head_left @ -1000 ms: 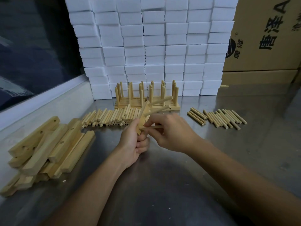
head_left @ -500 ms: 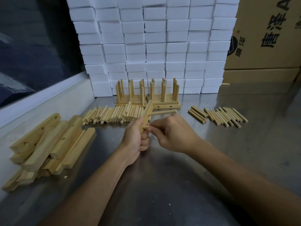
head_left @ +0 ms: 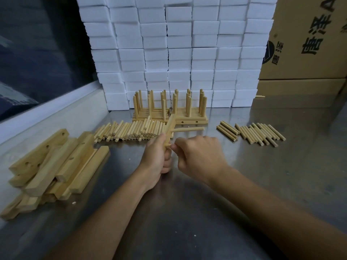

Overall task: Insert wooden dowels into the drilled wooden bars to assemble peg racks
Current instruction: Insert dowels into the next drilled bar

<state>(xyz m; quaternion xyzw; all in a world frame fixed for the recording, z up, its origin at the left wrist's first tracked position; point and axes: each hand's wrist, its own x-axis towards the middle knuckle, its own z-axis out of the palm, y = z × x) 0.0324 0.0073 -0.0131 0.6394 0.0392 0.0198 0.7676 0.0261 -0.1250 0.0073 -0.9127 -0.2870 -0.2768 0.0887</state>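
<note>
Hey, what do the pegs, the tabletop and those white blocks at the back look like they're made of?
Pegs: pale, unfinished wood, going by the matte tan colour and cut ends.
Tabletop: probably stainless steel; grey, brushed, with dull reflections of the arms.
White blocks: likely foam or sponge, given the matte surface and slightly ragged edges, though they could be small wrapped boxes.

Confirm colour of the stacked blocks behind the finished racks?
Plain white blocks, no pattern; head view shows them.
</note>
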